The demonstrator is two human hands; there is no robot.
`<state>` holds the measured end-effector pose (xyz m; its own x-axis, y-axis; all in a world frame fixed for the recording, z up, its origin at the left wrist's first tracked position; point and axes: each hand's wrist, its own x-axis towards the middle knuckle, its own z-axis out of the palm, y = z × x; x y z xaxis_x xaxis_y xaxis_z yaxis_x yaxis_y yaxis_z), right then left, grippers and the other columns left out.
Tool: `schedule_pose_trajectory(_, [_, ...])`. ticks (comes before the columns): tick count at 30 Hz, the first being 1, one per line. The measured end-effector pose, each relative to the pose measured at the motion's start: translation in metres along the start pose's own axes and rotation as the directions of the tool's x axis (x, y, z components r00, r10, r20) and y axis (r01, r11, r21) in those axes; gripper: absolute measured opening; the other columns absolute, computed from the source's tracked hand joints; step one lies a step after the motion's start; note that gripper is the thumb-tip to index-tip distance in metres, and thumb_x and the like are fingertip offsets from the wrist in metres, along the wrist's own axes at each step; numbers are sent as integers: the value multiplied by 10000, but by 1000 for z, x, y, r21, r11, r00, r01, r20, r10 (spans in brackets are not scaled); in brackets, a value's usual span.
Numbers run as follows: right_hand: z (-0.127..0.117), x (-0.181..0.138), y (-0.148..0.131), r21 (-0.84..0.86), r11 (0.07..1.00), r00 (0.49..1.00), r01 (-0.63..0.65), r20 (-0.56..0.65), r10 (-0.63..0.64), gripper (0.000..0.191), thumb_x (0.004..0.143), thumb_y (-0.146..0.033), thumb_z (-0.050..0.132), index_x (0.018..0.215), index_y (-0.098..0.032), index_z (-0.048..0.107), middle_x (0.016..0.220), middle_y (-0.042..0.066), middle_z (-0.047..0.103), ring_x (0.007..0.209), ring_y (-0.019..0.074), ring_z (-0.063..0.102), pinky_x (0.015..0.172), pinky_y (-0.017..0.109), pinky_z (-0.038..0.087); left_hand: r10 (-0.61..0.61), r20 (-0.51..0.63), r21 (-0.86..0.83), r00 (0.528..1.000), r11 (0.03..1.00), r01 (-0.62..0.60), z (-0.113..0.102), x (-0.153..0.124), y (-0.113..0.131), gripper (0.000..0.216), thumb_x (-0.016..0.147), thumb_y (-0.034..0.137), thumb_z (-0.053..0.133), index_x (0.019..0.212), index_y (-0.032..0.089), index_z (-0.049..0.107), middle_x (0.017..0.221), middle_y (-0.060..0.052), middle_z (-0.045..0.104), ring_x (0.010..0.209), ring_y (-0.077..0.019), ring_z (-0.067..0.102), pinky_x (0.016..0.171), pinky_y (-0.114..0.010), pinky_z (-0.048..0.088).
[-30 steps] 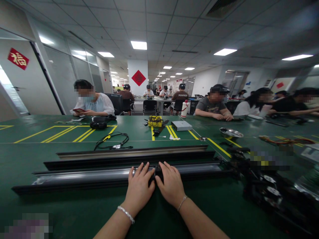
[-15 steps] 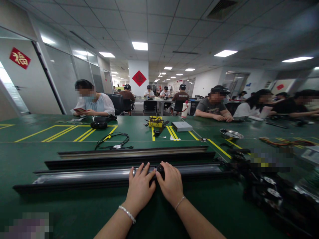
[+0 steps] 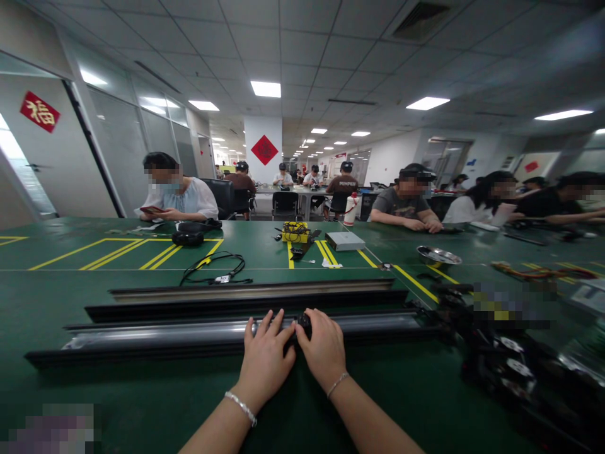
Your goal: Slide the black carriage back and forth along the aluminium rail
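Observation:
My left hand (image 3: 265,362) lies with its fingers spread over a long, shiny grey tube (image 3: 170,333) in the middle of the table. The tube rests lengthwise in a black channel, whose near black rail (image 3: 118,359) runs along the front. Curled round a small black round part (image 3: 304,323) on the tube, my right hand (image 3: 326,348) has its thumb on the near side. My left index fingertip is close to this part; whether it touches cannot be made out. Behind the tube lie another black rail (image 3: 155,311) and a thin strip (image 3: 236,289).
Black machine parts (image 3: 508,353) crowd the right side. Farther back are a coiled black cable (image 3: 215,268), a yellow box (image 3: 295,231) with wires, a grey box (image 3: 345,241) and a metal bowl (image 3: 439,255). Several people sit beyond the green table (image 3: 155,410).
My right wrist has shifted very slightly to the left. Both hands otherwise stay in place, and the tube and rails look unmoved.

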<state>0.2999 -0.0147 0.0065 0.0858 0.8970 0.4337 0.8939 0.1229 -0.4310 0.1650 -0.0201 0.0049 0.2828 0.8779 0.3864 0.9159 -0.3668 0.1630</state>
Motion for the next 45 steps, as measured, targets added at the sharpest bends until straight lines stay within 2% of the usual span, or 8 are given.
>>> schedule_pose_trajectory(7, [0, 1, -1, -14, 1000, 1000, -7, 7, 8, 353, 839, -342, 426, 1095, -146, 569, 1141, 99, 602, 1125, 202, 487, 950, 340, 324, 15, -15, 31, 1000, 999, -15, 4, -2, 0, 419, 782, 318, 468, 1197, 350, 506, 1372, -17, 437, 1272, -255, 348, 1005, -525, 235])
schedule_pose_trajectory(13, [2, 2, -1, -22, 1000, 1000, -4, -3, 4, 342, 825, -326, 443, 1085, -148, 576, 1139, 102, 602, 1116, 200, 493, 944, 329, 322, 32, -23, 65, 999, 997, -31, 9, -5, 0, 483, 771, 308, 476, 1254, 296, 457, 1402, -34, 395, 1292, -255, 306, 1008, -488, 231])
schedule_pose_trajectory(27, [2, 1, 1, 60, 998, 999, -35, -15, 36, 347, 786, -324, 481, 1073, -163, 592, 1130, 85, 611, 1114, 196, 496, 948, 320, 311, 22, -3, 73, 1000, 997, -22, 5, -4, 2, 357, 757, 290, 495, 1110, 308, 551, 1401, -34, 395, 1296, -261, 298, 1006, -488, 219])
schedule_pose_trajectory(45, [0, 3, -2, 91, 991, 995, -97, -21, 99, 351, 743, -292, 506, 1055, -167, 607, 1137, 73, 611, 1178, 221, 435, 974, 351, 301, 23, 0, 78, 1000, 997, -23, 5, -5, 3, 385, 737, 272, 512, 1116, 330, 544, 1402, -31, 391, 1295, -266, 295, 996, -493, 226])
